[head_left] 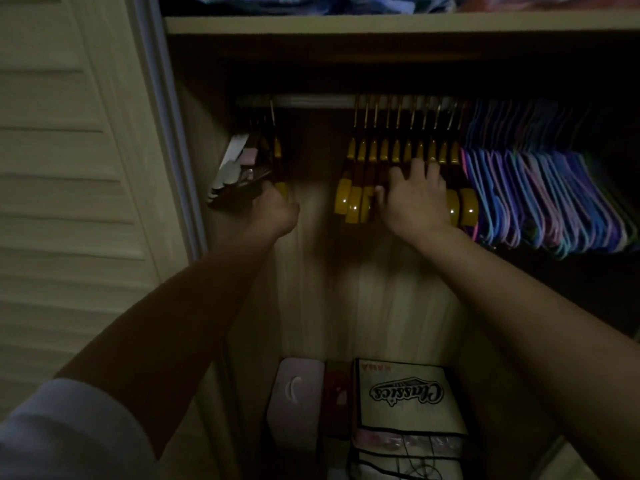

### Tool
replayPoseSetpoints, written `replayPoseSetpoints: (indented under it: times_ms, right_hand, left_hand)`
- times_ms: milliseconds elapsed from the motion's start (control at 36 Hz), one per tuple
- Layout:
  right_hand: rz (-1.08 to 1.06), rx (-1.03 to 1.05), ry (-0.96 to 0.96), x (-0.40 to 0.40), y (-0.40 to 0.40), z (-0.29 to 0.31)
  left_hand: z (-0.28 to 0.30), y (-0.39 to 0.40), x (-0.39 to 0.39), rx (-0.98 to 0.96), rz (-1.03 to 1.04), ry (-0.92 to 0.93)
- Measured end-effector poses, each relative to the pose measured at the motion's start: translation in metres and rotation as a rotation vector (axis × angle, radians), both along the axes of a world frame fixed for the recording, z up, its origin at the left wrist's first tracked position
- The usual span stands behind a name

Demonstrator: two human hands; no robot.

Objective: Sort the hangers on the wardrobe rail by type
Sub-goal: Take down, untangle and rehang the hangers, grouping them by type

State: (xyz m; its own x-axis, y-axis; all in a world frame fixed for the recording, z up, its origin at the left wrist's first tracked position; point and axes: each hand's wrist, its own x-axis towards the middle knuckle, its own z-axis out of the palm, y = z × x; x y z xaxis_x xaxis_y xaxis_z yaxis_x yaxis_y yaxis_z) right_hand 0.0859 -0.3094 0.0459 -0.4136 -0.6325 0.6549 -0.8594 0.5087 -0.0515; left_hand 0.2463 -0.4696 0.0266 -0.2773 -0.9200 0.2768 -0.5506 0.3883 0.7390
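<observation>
- The rail (311, 100) runs across the wardrobe at 12 o'clock. On it hang three groups: a small dark and pale bunch (239, 168) at 9 o'clock, the wooden hangers (398, 150) in the middle, and the coloured thin hangers (540, 188) at 3 o'clock.
- The left hand (275, 209) reaches to the bunch at 9 o'clock. Its fingers seem curled near one yellow-brown hanger (278, 161), but the dim light hides whether they grasp it; this cannot be told.
- The right hand (415, 195) lies on the wooden hangers with fingers spread and nearly straight, pressing on them, not clenched.
- Between the two groups a part of the rail is bare.
- Risk, as a judgement: if the right hand pushes the whole pack at once, the hooks can tangle or one can jump off the rail.
- A hanger that falls would land on the boxes (401, 396) at 6 o'clock.
- In such darkness, similar types may be mixed.
</observation>
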Motion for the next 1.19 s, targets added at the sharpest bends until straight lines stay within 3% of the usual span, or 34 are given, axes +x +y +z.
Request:
replayPoseSetpoints:
  times_ms: [167,500,639,722,833,1056,1194]
  right_hand:
    - [0.017,-0.004,-0.011,-0.004,0.005,-0.004]
    - [0.048,0.011,-0.056,-0.005,0.011,-0.001]
    - [0.056,-0.009,-0.065,-0.011,0.016,0.001]
    - [0.048,-0.014,-0.065,-0.013,0.018,0.003]
    - [0.042,-0.011,-0.075,-0.014,0.016,0.005]
    - [0.09,-0.011,-0.09,-0.006,0.007,0.006]
    - [0.1,-0.01,-0.084,0.0,0.001,0.012]
  left_hand:
    - [-0.002,0.001,-0.004,-0.023,0.04,-0.04]
    - [0.015,0.051,-0.031,-0.169,-0.378,-0.214]
    - [0.029,0.043,-0.019,-0.162,-0.392,-0.247]
    - [0.038,0.033,0.001,-0.376,-0.245,-0.349]
    - [0.052,0.023,0.02,-0.655,-0.105,-0.281]
    - [0.043,-0.003,0.026,-0.324,-0.004,-0.417]
    - [0.037,-0.011,0.027,-0.361,-0.032,-0.387]
